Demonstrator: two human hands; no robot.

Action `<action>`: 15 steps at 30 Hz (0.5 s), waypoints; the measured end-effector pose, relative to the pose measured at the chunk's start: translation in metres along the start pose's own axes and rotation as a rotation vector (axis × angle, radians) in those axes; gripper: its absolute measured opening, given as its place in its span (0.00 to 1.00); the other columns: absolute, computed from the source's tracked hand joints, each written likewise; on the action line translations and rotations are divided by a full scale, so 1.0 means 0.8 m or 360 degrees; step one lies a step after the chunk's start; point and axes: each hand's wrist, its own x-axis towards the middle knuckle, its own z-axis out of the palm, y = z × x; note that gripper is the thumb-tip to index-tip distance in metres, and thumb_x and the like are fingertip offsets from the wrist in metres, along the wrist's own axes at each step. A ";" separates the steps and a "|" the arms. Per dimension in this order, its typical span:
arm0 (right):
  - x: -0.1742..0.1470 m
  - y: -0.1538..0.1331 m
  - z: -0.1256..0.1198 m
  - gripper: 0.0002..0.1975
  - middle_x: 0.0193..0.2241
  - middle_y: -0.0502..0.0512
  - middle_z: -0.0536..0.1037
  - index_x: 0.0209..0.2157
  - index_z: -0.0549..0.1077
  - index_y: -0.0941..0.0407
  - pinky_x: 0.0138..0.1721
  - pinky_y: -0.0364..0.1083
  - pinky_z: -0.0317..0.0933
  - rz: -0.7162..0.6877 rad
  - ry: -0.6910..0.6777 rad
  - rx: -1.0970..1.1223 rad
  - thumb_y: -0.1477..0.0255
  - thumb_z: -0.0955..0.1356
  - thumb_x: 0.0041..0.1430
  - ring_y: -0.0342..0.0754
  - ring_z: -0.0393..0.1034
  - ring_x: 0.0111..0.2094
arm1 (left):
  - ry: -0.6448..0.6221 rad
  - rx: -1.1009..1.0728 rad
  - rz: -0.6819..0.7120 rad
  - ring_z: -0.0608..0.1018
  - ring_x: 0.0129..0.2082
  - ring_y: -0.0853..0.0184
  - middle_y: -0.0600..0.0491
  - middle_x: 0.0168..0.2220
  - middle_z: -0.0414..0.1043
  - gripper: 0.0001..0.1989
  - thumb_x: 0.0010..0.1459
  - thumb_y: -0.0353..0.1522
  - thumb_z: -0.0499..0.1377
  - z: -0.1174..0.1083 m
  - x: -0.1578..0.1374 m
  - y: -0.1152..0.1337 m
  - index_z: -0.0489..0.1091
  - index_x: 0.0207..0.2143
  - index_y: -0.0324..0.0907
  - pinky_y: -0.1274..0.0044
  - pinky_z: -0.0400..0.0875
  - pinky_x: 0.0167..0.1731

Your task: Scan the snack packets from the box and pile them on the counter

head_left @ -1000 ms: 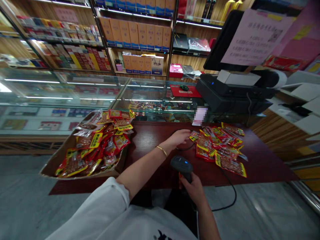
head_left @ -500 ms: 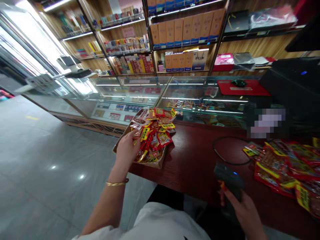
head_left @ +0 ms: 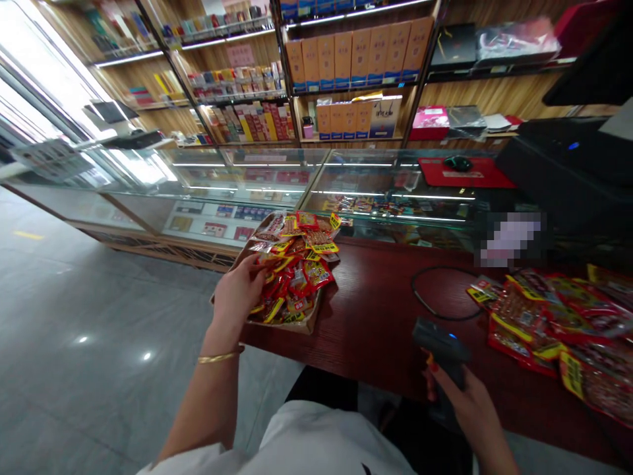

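Note:
My left hand (head_left: 238, 290) reaches over the left side of a shallow cardboard box (head_left: 310, 324). Its fingers are partly stretched out and touch the small red and yellow snack packets (head_left: 297, 274) heaped inside; no packet is lifted clear. My right hand (head_left: 467, 392) is closed round the handle of a black barcode scanner (head_left: 440, 343), which shows a small blue light. The scanner is above the front of the dark red wooden counter (head_left: 366, 310). Its handle is partly hidden by my fingers.
More snack packets (head_left: 548, 323) lie piled on the right of the counter. A black cable (head_left: 415, 290) loops beside them. Behind stand a glass display case (head_left: 277, 175), a mouse (head_left: 457, 163) on a red mat (head_left: 494, 173), a black machine (head_left: 554, 158) and shelves of boxes.
The view has shifted slightly to the right. A yellow-labelled packet raised near my left fingertips now lies flatter among the others. My right hand still holds the scanner.

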 end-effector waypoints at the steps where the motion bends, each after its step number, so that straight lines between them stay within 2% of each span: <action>1: 0.001 0.002 0.000 0.27 0.21 0.51 0.79 0.30 0.75 0.56 0.22 0.46 0.68 -0.0015 0.0003 0.0002 0.45 0.75 0.48 0.47 0.72 0.18 | 0.0078 -0.0161 -0.0023 0.82 0.42 0.55 0.47 0.41 0.82 0.20 0.62 0.40 0.57 -0.006 -0.009 0.008 0.74 0.53 0.44 0.71 0.72 0.43; 3: 0.002 0.004 0.000 0.27 0.21 0.51 0.79 0.31 0.75 0.57 0.22 0.46 0.68 -0.0033 0.0000 0.0009 0.46 0.75 0.49 0.47 0.72 0.18 | 0.0134 -0.0676 -0.0056 0.81 0.39 0.59 0.50 0.38 0.81 0.18 0.60 0.42 0.58 -0.012 -0.029 0.032 0.77 0.48 0.43 0.73 0.72 0.41; 4: 0.002 0.004 0.000 0.27 0.20 0.51 0.78 0.31 0.75 0.57 0.22 0.46 0.67 -0.0040 -0.0002 0.0008 0.46 0.75 0.49 0.47 0.72 0.18 | 0.0065 -0.1019 -0.0067 0.80 0.38 0.60 0.51 0.38 0.81 0.18 0.59 0.42 0.58 -0.010 -0.040 0.049 0.76 0.48 0.43 0.74 0.72 0.40; 6: 0.001 0.000 0.001 0.27 0.20 0.50 0.78 0.32 0.75 0.57 0.22 0.46 0.67 -0.0048 -0.0007 0.0009 0.45 0.75 0.49 0.47 0.72 0.18 | -0.0288 -0.1718 -0.0109 0.79 0.37 0.63 0.52 0.39 0.80 0.19 0.57 0.39 0.59 0.005 -0.063 0.088 0.74 0.50 0.43 0.75 0.73 0.39; 8: -0.001 -0.005 0.004 0.27 0.20 0.50 0.78 0.33 0.74 0.57 0.21 0.46 0.67 -0.0066 -0.0002 -0.0001 0.45 0.74 0.50 0.47 0.72 0.18 | -0.0764 -0.2236 -0.0218 0.79 0.37 0.64 0.51 0.40 0.79 0.20 0.53 0.36 0.61 0.036 -0.084 0.127 0.73 0.49 0.43 0.75 0.74 0.40; 10: -0.003 -0.010 0.006 0.27 0.20 0.50 0.78 0.32 0.73 0.56 0.21 0.46 0.67 -0.0087 -0.0008 -0.0029 0.45 0.74 0.50 0.47 0.71 0.17 | -0.1143 -0.2548 -0.0402 0.79 0.35 0.66 0.51 0.37 0.78 0.18 0.51 0.33 0.62 0.077 -0.099 0.159 0.73 0.46 0.42 0.76 0.74 0.38; 11: -0.005 -0.012 0.007 0.27 0.20 0.50 0.77 0.31 0.73 0.56 0.21 0.46 0.67 -0.0103 -0.0007 -0.0047 0.45 0.73 0.51 0.47 0.71 0.17 | -0.1292 -0.2642 -0.0522 0.78 0.31 0.68 0.51 0.34 0.76 0.17 0.51 0.34 0.63 0.099 -0.103 0.172 0.72 0.45 0.41 0.77 0.73 0.34; 13: -0.007 -0.015 0.008 0.26 0.19 0.49 0.77 0.31 0.72 0.56 0.21 0.46 0.67 -0.0137 -0.0002 -0.0073 0.45 0.73 0.52 0.47 0.71 0.18 | -0.1508 -0.2748 -0.0734 0.73 0.22 0.72 0.55 0.28 0.72 0.17 0.54 0.41 0.63 0.140 -0.104 0.189 0.70 0.43 0.41 0.80 0.69 0.24; 15: -0.008 -0.016 0.010 0.25 0.19 0.49 0.76 0.31 0.73 0.56 0.22 0.46 0.67 -0.0174 0.0009 -0.0097 0.46 0.72 0.53 0.48 0.71 0.18 | -0.1630 -0.2787 -0.0809 0.68 0.17 0.74 0.58 0.25 0.68 0.20 0.56 0.48 0.62 0.173 -0.099 0.198 0.68 0.41 0.42 0.82 0.63 0.18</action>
